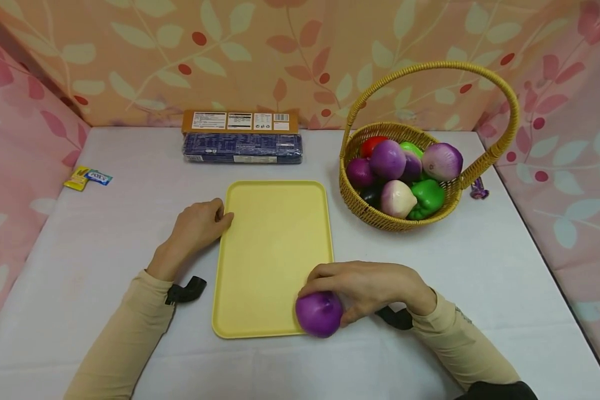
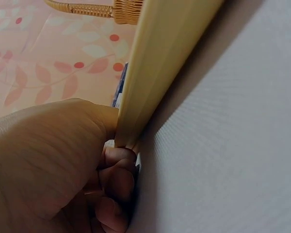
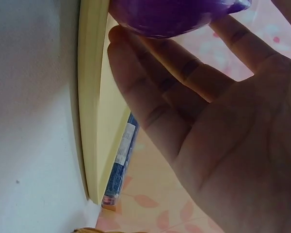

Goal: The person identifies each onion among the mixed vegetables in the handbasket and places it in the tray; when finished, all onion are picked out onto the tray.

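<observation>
A yellow rectangular tray (image 1: 270, 244) lies in the middle of the white-covered table. My left hand (image 1: 197, 225) pinches its left rim; in the left wrist view the thumb is over the edge and the other fingers are curled below. At the tray's near right corner, my right hand (image 1: 367, 286) holds a glossy purple onion (image 1: 320, 315) between thumb and fingers. The onion overlaps the corner in the head view. Seen from the right wrist, the onion (image 3: 169, 14) sits at the fingertips, with the palm apart from it.
A wicker basket (image 1: 347, 191) with a tall handle stands at the right, filled with onions, green peppers and other vegetables. Behind the tray lie a blue package (image 1: 242, 147) and a brown box (image 1: 240, 120). Small wrapped sweets (image 1: 87, 177) lie far left, and a purple one (image 1: 479, 189) beside the basket.
</observation>
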Motion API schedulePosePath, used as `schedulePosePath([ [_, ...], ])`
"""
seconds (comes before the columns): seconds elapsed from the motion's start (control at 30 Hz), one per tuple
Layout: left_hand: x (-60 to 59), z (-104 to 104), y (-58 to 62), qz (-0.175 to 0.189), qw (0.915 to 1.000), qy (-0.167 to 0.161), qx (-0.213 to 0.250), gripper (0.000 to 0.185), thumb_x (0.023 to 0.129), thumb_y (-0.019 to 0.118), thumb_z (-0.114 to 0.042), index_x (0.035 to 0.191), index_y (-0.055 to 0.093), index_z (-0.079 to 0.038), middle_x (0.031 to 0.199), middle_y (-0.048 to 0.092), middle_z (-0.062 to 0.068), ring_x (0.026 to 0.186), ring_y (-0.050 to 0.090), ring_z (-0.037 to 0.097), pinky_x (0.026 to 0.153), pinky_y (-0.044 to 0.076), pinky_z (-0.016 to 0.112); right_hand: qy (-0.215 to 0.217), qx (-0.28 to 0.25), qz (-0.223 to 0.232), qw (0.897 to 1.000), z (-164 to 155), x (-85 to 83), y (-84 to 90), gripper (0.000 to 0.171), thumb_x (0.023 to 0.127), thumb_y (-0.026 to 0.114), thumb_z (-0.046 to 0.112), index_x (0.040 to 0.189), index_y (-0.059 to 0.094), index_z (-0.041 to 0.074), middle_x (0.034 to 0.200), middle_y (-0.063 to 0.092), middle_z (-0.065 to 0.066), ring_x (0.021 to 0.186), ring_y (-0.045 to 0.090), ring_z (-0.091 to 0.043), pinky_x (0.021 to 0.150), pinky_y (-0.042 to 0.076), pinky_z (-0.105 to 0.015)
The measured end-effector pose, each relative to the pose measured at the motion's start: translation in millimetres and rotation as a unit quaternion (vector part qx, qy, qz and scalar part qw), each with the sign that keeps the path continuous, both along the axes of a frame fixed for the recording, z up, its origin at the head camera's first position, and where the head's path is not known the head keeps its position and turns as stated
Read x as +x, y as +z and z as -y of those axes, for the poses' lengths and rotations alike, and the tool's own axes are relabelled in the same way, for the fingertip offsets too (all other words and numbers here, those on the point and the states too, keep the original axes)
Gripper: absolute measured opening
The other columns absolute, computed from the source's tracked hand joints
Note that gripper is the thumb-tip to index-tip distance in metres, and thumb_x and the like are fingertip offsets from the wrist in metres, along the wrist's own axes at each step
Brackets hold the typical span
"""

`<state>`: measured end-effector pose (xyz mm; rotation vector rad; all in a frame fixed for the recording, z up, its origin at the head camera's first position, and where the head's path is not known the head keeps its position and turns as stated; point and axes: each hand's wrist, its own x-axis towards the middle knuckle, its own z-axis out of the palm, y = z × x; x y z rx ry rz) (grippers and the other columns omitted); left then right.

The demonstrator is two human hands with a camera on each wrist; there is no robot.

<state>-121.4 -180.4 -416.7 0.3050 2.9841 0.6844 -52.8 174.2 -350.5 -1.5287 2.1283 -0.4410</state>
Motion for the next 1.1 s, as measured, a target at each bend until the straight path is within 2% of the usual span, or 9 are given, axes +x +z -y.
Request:
schedulePosePath([
  [0.13, -0.4, 0.4, 0.2, 0.003, 1.0000, 0.000, -0.001, 0.027, 0.095, 0.056, -0.029, 0.076, 0.050, -0.011, 0.062, 0.049, 0.004, 0.056, 0.044, 0.020, 0.050, 0.031, 0.030, -0.014, -0.009, 0.001, 1.000, -7.0, -6.0, 7.7, 0.071, 0.080, 0.079, 0.036, 0.142, 0.047, 0.025, 0.139, 0.051, 0.005, 0.129, 0.049, -0.010, 0.106, 0.044, -0.032],
  [0.27, -1.1, 0.7, 0.7, 0.002, 1.0000, -0.003, -0.002, 0.027, 0.095, 0.056, -0.029, 0.076, 0.050, -0.011, 0.062, 0.049, 0.004, 0.056, 0.044, 0.020, 0.050, 0.031, 0.030, -0.130, -0.082, -0.051, 0.987, -25.7, -21.2, 23.1, 0.050, 0.088, 0.072, 0.026, 0.135, 0.055, 0.018, 0.133, 0.058, 0.003, 0.121, 0.056, -0.012, 0.100, 0.048, -0.033],
  [0.33, -1.1, 0.9, 0.8, 0.002, 1.0000, -0.003, -0.001, 0.027, 0.095, 0.056, -0.029, 0.076, 0.049, -0.011, 0.062, 0.049, 0.004, 0.056, 0.044, 0.020, 0.050, 0.031, 0.030, -0.223, -0.149, -0.119, 0.956, -38.1, -31.7, 28.9, 0.041, 0.088, 0.072, 0.015, 0.127, 0.060, 0.013, 0.124, 0.063, -0.002, 0.107, 0.060, -0.014, 0.090, 0.051, -0.029],
  [0.43, -0.5, 1.4, 0.8, 0.005, 1.0000, -0.002, 0.002, 0.027, 0.095, 0.055, -0.029, 0.075, 0.049, -0.011, 0.062, 0.048, 0.004, 0.056, 0.043, 0.020, 0.050, 0.031, 0.030, -0.369, -0.215, -0.224, 0.876, -55.9, -46.6, 31.8, 0.036, 0.086, 0.071, 0.008, 0.120, 0.063, 0.004, 0.118, 0.064, -0.012, 0.105, 0.059, -0.025, 0.091, 0.048, -0.035],
  [0.53, 0.6, 2.1, 0.4, 0.007, 1.0000, 0.000, 0.003, 0.028, 0.095, 0.054, -0.029, 0.075, 0.049, -0.011, 0.061, 0.047, 0.004, 0.055, 0.043, 0.020, 0.050, 0.031, 0.030, -0.470, -0.180, -0.266, 0.822, -68.8, -56.3, 30.7, 0.042, 0.088, 0.068, 0.016, 0.125, 0.059, 0.000, 0.123, 0.060, -0.023, 0.115, 0.054, -0.039, 0.100, 0.042, -0.051],
  [0.6, 1.4, 2.6, 0.3, 0.008, 1.0000, 0.002, 0.003, 0.027, 0.095, 0.054, -0.030, 0.075, 0.049, -0.012, 0.061, 0.047, 0.004, 0.055, 0.043, 0.020, 0.051, 0.031, 0.030, -0.497, -0.119, -0.258, 0.820, -73.6, -60.3, 28.8, 0.050, 0.089, 0.067, 0.026, 0.131, 0.056, 0.000, 0.127, 0.057, -0.026, 0.120, 0.049, -0.045, 0.103, 0.036, -0.060],
  [0.8, 3.0, 3.2, 0.1, 0.004, 0.9999, 0.004, 0.011, 0.027, 0.095, 0.054, -0.029, 0.075, 0.049, -0.011, 0.061, 0.048, 0.004, 0.056, 0.043, 0.020, 0.051, 0.030, 0.030, -0.477, -0.019, -0.222, 0.850, -75.8, -66.5, 19.9, 0.056, 0.090, 0.066, 0.039, 0.132, 0.054, 0.004, 0.122, 0.060, -0.025, 0.110, 0.055, -0.044, 0.095, 0.040, -0.058],
  [1.0, 1.3, 1.9, 0.0, -0.005, 0.9999, -0.002, 0.010, 0.028, 0.095, 0.054, -0.030, 0.075, 0.048, -0.012, 0.061, 0.047, 0.003, 0.056, 0.043, 0.020, 0.051, 0.031, 0.030, -0.510, -0.078, -0.195, 0.834, -70.4, -56.6, 28.2, 0.062, 0.092, 0.064, 0.040, 0.142, 0.046, 0.009, 0.136, 0.050, -0.022, 0.119, 0.052, -0.041, 0.095, 0.042, -0.060],
  [1.1, 0.7, 2.0, 0.1, -0.006, 1.0000, -0.002, 0.005, 0.028, 0.095, 0.054, -0.030, 0.074, 0.048, -0.012, 0.061, 0.047, 0.004, 0.056, 0.043, 0.020, 0.051, 0.031, 0.030, -0.473, -0.142, -0.215, 0.843, -60.6, -47.7, 33.1, 0.061, 0.091, 0.068, 0.031, 0.144, 0.045, 0.012, 0.139, 0.047, -0.019, 0.119, 0.053, -0.038, 0.094, 0.045, -0.058],
])
